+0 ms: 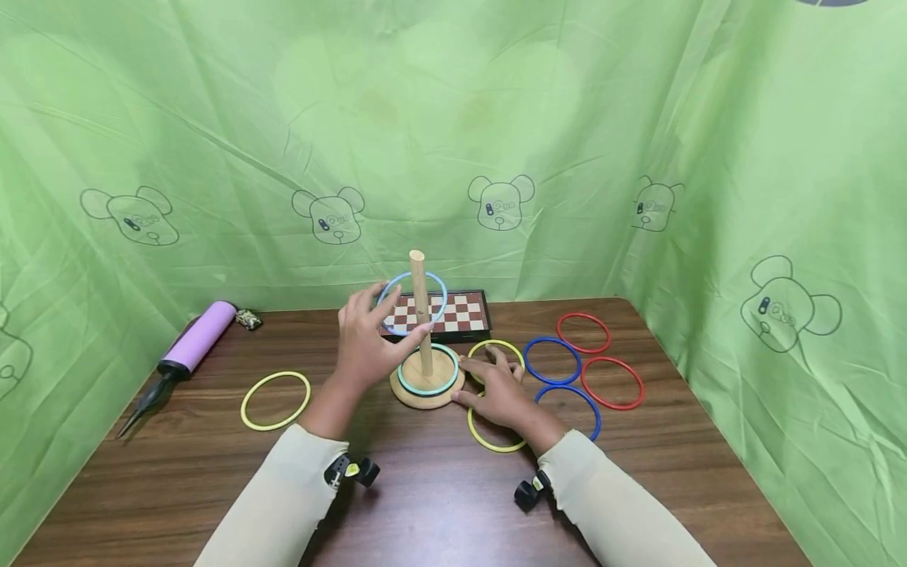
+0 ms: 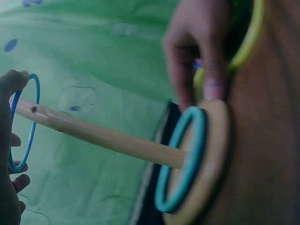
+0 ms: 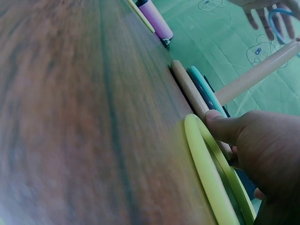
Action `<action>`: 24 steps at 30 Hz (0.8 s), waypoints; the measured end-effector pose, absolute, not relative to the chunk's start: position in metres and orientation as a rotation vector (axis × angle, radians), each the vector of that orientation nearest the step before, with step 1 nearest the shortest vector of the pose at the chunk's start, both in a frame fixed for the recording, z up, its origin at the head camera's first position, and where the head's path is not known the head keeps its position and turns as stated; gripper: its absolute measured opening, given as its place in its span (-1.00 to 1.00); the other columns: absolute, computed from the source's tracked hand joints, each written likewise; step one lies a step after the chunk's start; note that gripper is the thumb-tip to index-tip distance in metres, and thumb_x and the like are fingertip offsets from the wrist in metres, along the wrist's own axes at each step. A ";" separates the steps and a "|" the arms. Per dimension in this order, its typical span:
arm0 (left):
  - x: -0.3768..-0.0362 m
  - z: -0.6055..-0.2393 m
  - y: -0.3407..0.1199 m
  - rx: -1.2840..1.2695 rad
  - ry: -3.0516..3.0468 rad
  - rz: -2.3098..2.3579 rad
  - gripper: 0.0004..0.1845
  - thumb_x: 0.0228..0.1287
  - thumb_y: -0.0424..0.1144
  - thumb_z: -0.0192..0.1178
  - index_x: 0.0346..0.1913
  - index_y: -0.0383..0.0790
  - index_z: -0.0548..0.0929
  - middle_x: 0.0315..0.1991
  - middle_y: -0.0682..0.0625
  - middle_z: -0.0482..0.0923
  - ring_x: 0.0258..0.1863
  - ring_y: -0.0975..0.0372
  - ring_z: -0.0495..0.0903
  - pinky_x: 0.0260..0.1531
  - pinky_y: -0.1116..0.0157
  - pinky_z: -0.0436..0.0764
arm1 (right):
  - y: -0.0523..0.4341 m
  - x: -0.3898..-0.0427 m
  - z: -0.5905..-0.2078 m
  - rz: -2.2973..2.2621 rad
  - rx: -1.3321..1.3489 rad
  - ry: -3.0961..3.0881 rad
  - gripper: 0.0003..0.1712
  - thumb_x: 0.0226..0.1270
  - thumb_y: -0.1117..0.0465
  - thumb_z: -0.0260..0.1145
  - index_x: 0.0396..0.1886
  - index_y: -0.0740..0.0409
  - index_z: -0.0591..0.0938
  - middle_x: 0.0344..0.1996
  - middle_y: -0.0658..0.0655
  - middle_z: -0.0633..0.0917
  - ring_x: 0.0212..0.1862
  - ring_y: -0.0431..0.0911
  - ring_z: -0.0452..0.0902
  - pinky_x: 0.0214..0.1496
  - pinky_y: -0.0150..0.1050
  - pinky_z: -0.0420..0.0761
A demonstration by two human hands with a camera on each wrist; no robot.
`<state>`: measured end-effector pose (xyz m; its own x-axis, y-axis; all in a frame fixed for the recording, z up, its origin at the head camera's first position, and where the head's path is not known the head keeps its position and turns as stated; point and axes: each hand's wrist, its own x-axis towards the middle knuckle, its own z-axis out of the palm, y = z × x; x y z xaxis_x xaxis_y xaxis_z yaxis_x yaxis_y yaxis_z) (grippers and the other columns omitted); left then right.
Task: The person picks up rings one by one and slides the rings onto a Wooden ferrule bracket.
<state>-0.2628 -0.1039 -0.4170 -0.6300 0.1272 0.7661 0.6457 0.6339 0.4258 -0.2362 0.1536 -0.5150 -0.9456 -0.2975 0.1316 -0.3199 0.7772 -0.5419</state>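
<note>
A wooden post (image 1: 420, 295) rises from a round wooden base (image 1: 425, 402). My left hand (image 1: 364, 335) pinches a light blue ring (image 1: 445, 295) between thumb and fingers. In the left wrist view, this light blue ring (image 2: 33, 126) is around the upper end of the post. A turquoise ring (image 1: 455, 378) lies around the foot of the post, with a dark band under it. At the base's right edge, my right hand (image 1: 499, 394) grips the rim, its thumb (image 3: 222, 125) on the near side. Yellow rings (image 1: 496, 450) lie partly under that hand.
Blue rings (image 1: 546, 384) and red rings (image 1: 612, 408) lie to the right, another yellow ring (image 1: 275, 429) to the left. A checkered board (image 1: 468, 311) lies behind the post. A purple hand pump (image 1: 201, 335) and a small patterned object (image 1: 248, 319) are at the back left. Green cloth (image 1: 453, 118) surrounds the table.
</note>
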 end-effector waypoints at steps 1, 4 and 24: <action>-0.263 -0.422 -0.104 -0.604 -2.148 -0.923 -0.16 0.08 0.12 0.63 0.35 -0.34 0.73 0.36 -0.41 0.61 0.30 -0.32 0.54 0.25 -0.35 0.36 | 0.154 -0.236 -0.515 0.894 0.509 -2.925 -0.28 0.46 -0.19 0.52 0.54 -0.16 0.62 0.48 -0.01 0.67 0.78 0.29 -0.03 0.52 0.46 0.03; -0.262 -0.437 -0.103 -0.614 -2.197 -0.922 -0.17 0.11 0.13 0.63 0.37 -0.30 0.72 0.38 -0.40 0.61 0.34 -0.32 0.53 0.29 -0.38 0.34 | 0.155 -0.235 -0.514 0.888 0.503 -2.925 -0.28 0.46 -0.19 0.52 0.54 -0.15 0.62 0.48 -0.02 0.67 0.78 0.29 -0.03 0.52 0.47 0.02; -0.259 -0.501 -0.100 -0.590 -2.584 -0.724 -0.10 0.23 0.35 0.49 0.46 -0.21 0.66 0.50 -0.30 0.54 0.42 -0.27 0.49 0.38 -0.38 0.38 | 0.153 -0.234 -0.512 0.886 0.514 -2.924 -0.27 0.47 -0.18 0.52 0.55 -0.13 0.61 0.50 0.01 0.66 0.77 0.33 -0.03 0.52 0.54 0.02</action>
<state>-0.2586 -0.0998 -0.5014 -0.8349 0.2871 0.4696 0.4893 0.7779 0.3943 -0.2343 0.1527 -0.5117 -0.9440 -0.3009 0.1357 -0.3256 0.7813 -0.5325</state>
